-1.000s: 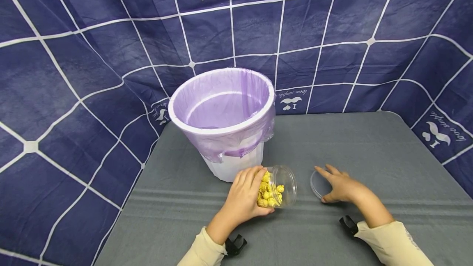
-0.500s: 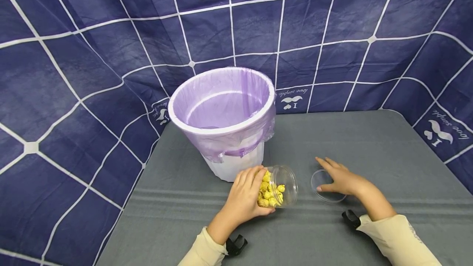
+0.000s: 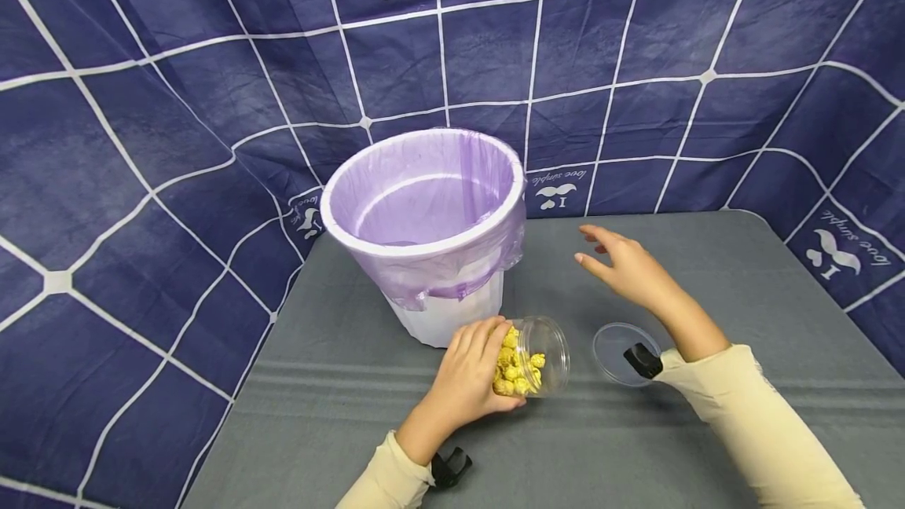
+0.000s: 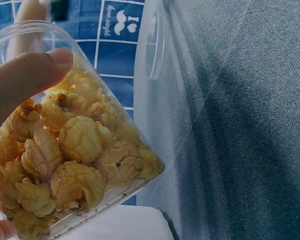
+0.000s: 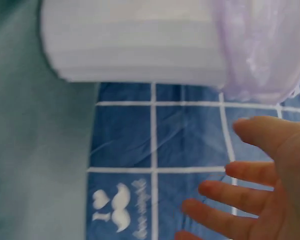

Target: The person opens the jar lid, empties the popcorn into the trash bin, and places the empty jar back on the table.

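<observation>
My left hand (image 3: 467,375) grips a clear plastic jar (image 3: 547,356) that tilts over toward the right, its mouth uncovered. Yellow popcorn (image 4: 77,150) fills much of the jar, and the left thumb presses on its side in the left wrist view. My right hand (image 3: 625,265) is in the air to the right of the bin, fingers extended and holding nothing. Beneath the right wrist, a round clear lid (image 3: 615,352) lies flat on the grey table, partly covered by the black wrist strap.
A white bin (image 3: 452,320) lined with a purple plastic bag (image 3: 438,206) stands behind the left hand. The grey table (image 3: 339,430) meets a blue checked cloth (image 3: 495,53) at the back and left.
My right hand has let go of the lid, lifted off it, and moved away toward the back, near the bin. The left hand and jar have stayed put.
</observation>
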`<state>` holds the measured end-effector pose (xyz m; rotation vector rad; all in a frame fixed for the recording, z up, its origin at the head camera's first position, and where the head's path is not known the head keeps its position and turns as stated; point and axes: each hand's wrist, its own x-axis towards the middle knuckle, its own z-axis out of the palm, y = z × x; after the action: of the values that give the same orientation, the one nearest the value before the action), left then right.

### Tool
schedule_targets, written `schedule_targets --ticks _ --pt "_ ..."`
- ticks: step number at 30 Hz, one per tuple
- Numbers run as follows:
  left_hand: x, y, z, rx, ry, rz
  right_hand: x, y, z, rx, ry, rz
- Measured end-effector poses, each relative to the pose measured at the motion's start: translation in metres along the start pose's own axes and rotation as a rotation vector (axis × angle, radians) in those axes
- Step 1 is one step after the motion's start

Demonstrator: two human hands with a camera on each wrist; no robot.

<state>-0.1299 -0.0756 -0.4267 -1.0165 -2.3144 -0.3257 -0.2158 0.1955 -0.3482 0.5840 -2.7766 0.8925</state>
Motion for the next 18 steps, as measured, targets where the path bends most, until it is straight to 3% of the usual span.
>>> schedule_targets --ticks 6,12,18 --pt "0.001 0.001 0.0 -0.013 0.003 0.005 0.032 -0.032 -0.015 0.265 0.12 -0.03" --pt "0.001 0.002 0.0 -0.011 -0.001 -0.001 0.057 -0.066 -0.027 0.715 0.032 0.042" --pt "0.001 0.002 0.0 -0.007 -0.006 -0.008 0.078 -0.086 -0.026 0.87 -0.017 0.134"
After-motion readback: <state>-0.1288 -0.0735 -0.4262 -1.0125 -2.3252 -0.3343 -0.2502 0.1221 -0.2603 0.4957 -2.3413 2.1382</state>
